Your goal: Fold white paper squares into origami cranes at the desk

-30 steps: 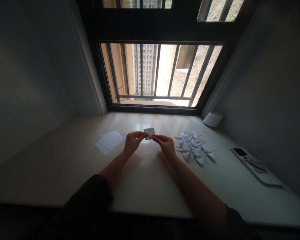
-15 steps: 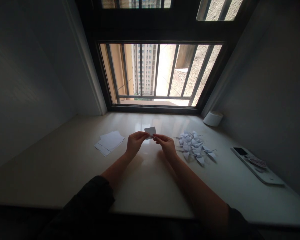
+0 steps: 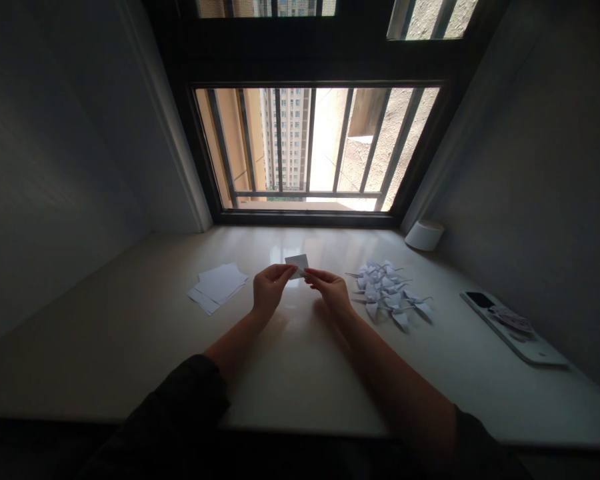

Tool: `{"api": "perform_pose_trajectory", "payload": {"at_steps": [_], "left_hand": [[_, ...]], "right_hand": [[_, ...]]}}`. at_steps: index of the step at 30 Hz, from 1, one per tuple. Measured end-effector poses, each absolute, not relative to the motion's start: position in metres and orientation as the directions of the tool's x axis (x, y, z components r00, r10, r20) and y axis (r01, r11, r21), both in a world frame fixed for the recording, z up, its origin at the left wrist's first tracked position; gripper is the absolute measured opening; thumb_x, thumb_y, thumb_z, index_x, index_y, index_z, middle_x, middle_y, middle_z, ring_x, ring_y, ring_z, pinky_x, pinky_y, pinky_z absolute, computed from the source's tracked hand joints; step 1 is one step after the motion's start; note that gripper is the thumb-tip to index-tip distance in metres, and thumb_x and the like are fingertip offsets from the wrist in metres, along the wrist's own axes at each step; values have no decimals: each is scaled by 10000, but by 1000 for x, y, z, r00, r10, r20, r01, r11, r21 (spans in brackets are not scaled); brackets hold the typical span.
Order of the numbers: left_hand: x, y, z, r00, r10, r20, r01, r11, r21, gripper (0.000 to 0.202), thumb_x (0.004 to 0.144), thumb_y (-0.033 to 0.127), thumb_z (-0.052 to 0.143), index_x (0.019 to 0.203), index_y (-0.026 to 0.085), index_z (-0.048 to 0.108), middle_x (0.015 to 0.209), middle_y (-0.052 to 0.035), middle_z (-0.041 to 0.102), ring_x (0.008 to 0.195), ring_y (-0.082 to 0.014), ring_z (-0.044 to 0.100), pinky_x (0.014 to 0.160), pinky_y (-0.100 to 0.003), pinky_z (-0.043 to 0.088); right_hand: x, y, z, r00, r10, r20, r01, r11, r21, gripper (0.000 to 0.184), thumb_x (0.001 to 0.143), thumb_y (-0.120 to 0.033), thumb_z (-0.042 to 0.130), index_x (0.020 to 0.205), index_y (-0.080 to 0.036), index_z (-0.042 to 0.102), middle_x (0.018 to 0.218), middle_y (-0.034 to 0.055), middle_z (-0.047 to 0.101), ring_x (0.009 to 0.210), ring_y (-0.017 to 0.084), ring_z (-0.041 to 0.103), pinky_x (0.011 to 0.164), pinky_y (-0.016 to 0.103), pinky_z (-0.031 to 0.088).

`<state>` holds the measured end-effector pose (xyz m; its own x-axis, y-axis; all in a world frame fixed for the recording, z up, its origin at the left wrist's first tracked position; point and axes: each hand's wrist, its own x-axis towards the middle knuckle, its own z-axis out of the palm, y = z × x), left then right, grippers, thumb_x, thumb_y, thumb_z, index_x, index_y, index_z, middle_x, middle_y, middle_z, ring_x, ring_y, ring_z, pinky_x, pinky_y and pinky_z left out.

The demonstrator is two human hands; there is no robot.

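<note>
- Two sets of fingertips (image 3: 289, 269) close on one small folded paper (image 3: 298, 261), thumb and forefinger of each hand pinched narrow on its lower edge.
- The left hand (image 3: 269, 289) grips the paper's left side. The right hand (image 3: 331, 289) grips its right side, and the fingertips of the two hands almost meet.
- The small folded paper stands nearly upright above the knuckles, held just clear of the pale ledge (image 3: 300, 373) at its middle, and its pale face catches the window light.
- Both forearms are bare and run back towards the camera, ending in dark sleeves (image 3: 185, 400) at the near edge of the ledge.
- To the left of the left hand, a little apart, a loose stack of white sheets (image 3: 217, 284) lies flat with its corners fanned out.
- To the right of the right hand, just beside the wrist, lies a heap of folded paper cranes (image 3: 389, 295) with their thin points sticking outward.
- Farther right, near the wall, a long white tray (image 3: 543, 355) lies flat; a dark slab (image 3: 480, 301) rests on its far end and something greyish sits at its middle, too dim to make out.
- A low white round container (image 3: 424, 235) sits in the far right corner.
- The barred window (image 3: 310, 147) rises behind the ledge, with a tall building outside.
</note>
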<state>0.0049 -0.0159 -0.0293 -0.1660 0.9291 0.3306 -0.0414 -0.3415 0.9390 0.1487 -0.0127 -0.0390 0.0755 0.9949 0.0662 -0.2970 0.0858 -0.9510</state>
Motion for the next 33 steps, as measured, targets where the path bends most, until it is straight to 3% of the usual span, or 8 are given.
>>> {"api": "perform_pose_trajectory", "payload": {"at_steps": [22,28,33], "left_hand": [[6,-15,-32,-174,937,302,12,-305,952,281,676,395,700,830,160,694,780,-49,708,688,-158,639,651,-276,507],[8,-17,-32,-88,959,271,-26,-274,961,318,691,389,695,884,173,564,726,-47,706,693,-171,661,641,-271,496],[8,-19,-32,-127,960,248,-68,-258,964,472,621,352,756,921,217,417,723,-25,708,707,-188,676,656,-285,492]], "right_hand": [[145,-14,-36,124,988,90,-329,127,-936,288,501,-317,795,755,-198,728,702,43,718,688,190,640,672,333,482],[146,-14,-37,136,987,81,-318,120,-940,290,505,-333,793,750,-193,725,657,35,704,641,176,630,663,325,485],[146,-12,-40,120,987,103,-331,137,-934,309,473,-365,813,704,-190,705,629,27,690,634,186,635,671,337,504]]}}
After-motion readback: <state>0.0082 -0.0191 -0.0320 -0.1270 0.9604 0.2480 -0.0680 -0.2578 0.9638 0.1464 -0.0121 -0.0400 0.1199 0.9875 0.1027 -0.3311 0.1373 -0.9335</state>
